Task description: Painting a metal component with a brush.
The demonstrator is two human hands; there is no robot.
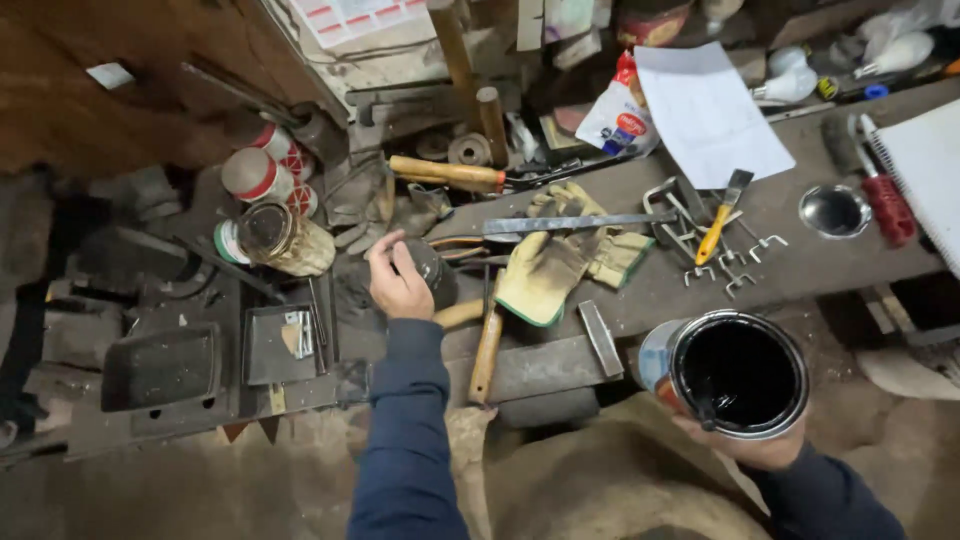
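My right hand [745, 445] holds an open metal can [735, 372] of black liquid from underneath, low at the right in front of the bench. My left hand [397, 280] reaches over the bench and grips a small dark round lid or jar [437, 272] among the clutter. Yellow-and-green work gloves [560, 262] lie just right of that hand, under a long steel ruler [575, 224]. A wooden-handled tool [487, 350] lies below the left hand.
A paintbrush with a yellow handle [722, 218] and several metal hooks [735, 268] lie on the bench [800, 255] near a small steel bowl [834, 211]. White paper [710, 110], a spiral notebook [925, 165], light bulbs [800, 80] and old cans [275, 235] crowd the rest.
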